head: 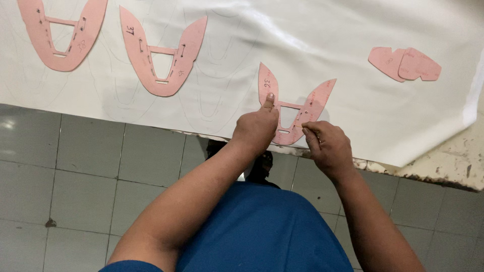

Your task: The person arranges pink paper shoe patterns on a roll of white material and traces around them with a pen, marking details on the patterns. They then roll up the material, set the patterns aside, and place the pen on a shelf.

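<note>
My left hand (256, 130) presses its thumb down on the pink pattern (291, 108) lying flat on the white sheet (312, 45) under both my hands, while my right hand (328, 147), fingers pinched together, touches its right arm, two more patterns (160, 53) lying off beyond my left.

A pink U-shaped card template (292, 108) with slots and two pointed arms lies flat on the white sheet (353, 40) near its front edge, partly covered.
</note>
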